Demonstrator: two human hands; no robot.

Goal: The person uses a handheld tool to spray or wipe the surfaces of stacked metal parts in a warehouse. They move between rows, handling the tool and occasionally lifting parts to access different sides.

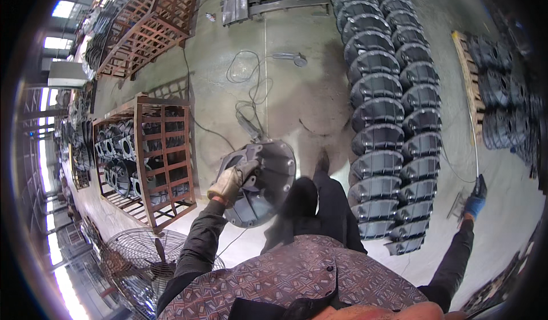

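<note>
My left hand (229, 183), in a pale work glove, is closed on the edge of an opening in a grey cast-metal housing (268, 174). The housing is tilted beside my legs, its ribbed round flange to the right. Far to the right, my arm is stretched out and my right hand (474, 201), in a blue glove, is closed round the dark handle of a tool with a long thin rod (475, 143). I cannot make out the tool's exact kind. A dark cable or hose hangs near that handle.
Two long rows of similar housings (377, 114) stand right of my legs. A rusty metal crate (165, 166) of castings and a caged fan (154, 257) are at left. A power tool (294, 58) and loose cable (251, 100) lie ahead. A wooden pallet (469, 83) bears castings at right.
</note>
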